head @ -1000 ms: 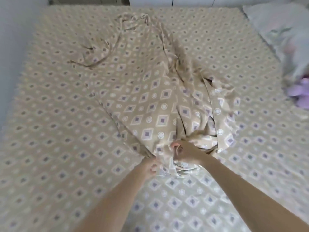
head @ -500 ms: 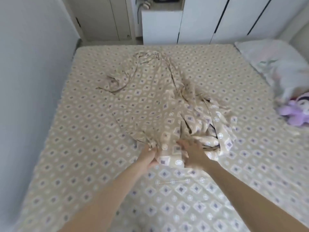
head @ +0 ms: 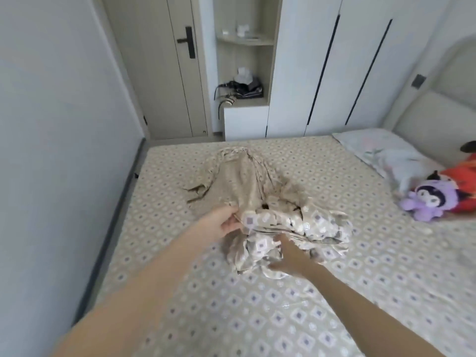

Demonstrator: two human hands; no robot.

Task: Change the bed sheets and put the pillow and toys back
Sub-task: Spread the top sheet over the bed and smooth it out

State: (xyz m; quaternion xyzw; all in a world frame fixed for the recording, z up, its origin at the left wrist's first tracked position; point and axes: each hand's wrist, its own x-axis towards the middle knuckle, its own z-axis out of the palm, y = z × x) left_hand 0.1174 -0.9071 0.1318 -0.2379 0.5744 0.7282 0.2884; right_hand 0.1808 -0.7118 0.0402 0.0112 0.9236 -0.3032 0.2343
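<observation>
A loose beige sheet (head: 260, 202) with a diamond print lies bunched in the middle of the bed (head: 334, 305), which carries the same print. My left hand (head: 222, 224) pinches a gathered fold at the bundle's left side. My right hand (head: 288, 256) has its fingers in the lower folds of the bundle; its grip is blurred. A pale pillow (head: 381, 153) lies at the bed's far right. A purple plush toy (head: 427, 202) and an orange-red plush toy (head: 463, 184) sit next to it.
A grey wall (head: 51, 150) runs along the bed's left side with a narrow dark gap. Past the bed's far edge stand a door (head: 164, 68), an open shelf niche (head: 244, 60) with cables and small items, and white wardrobe doors (head: 334, 60). A padded headboard (head: 438, 104) rises at the right.
The view has lifted, so the door and wardrobe now show. Both hands have pulled the sheet toward me into a tighter, higher bundle; the left hand has moved left.
</observation>
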